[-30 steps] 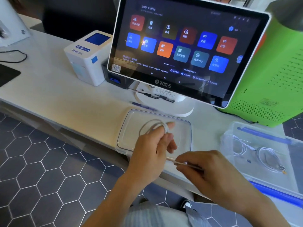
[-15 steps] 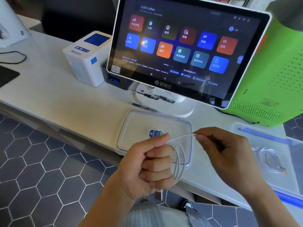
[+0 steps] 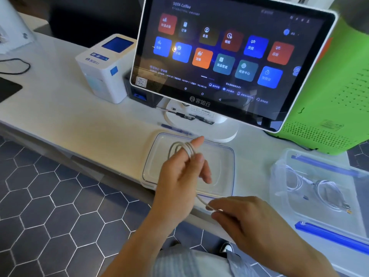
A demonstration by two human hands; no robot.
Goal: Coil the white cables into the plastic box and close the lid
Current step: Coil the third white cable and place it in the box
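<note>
The white cable point(image 3: 182, 149) loops around the raised fingers point(image 3: 196, 141) of the left hand point(image 3: 179, 176), above the lid point(image 3: 223, 162) on the desk point(image 3: 69, 116). The right hand point(image 3: 249, 220) pinches its tail end below, fingers closed on it.

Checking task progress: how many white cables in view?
3, maybe more hidden. One white cable looped around the left hand, tail pinched by the right hand; two coiled cables inside the clear plastic box.

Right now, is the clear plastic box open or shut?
Open. The clear plastic box has no lid on; its clear flat lid lies apart on the white counter.
</note>
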